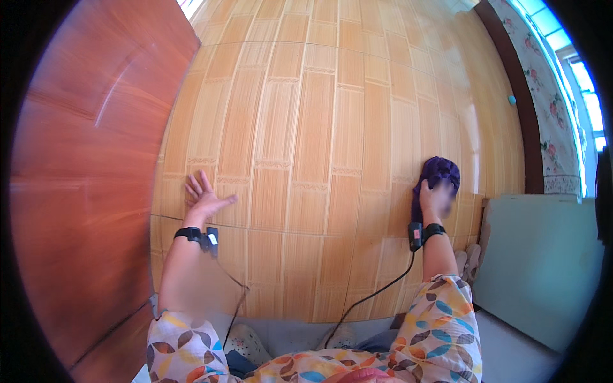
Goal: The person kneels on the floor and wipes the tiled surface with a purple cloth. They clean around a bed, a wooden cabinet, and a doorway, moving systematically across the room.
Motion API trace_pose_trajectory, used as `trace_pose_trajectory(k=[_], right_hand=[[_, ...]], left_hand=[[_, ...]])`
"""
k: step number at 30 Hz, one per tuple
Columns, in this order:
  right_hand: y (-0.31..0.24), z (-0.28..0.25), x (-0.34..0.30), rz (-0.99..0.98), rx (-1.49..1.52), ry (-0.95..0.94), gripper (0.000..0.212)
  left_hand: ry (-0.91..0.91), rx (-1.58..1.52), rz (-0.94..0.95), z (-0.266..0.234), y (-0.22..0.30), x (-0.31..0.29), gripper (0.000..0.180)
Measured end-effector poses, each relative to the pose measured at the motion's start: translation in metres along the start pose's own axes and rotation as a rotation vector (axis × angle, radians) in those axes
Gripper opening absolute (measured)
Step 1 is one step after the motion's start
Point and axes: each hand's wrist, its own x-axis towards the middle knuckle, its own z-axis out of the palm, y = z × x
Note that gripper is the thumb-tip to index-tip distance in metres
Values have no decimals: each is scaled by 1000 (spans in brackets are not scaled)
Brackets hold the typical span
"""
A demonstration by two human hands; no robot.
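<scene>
Purple cloth (pixel 439 168), long axis fore-and-aft

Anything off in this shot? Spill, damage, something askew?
No spill or damage stands out on the tiled floor; the pale streaks at right look like glare. One oddity: blurred smudges over the right hand, which is on a bunched purple cloth, and beside the left forearm; probably an image artifact.

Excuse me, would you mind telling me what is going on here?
A person in a leaf-patterned shirt leans over a wood-look tiled floor. The right hand holds a dark purple cloth, seemingly against the floor. Near a reddish-brown door, the left hand is empty and spread; whether it touches the floor is hard to tell.
</scene>
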Motion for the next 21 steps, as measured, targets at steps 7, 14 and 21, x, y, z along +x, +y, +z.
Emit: trace_pose_trajectory(k=[7, 14, 21], right_hand=[[15, -10, 21, 118, 158, -282, 80], [-63, -106, -12, -301, 183, -296, 80], [-145, -338, -226, -872, 457, -209, 84]], left_hand=[[-8, 173, -191, 9, -49, -144, 170], [-49, 150, -175, 37, -75, -299, 169], [-45, 59, -90, -9, -180, -480, 164]])
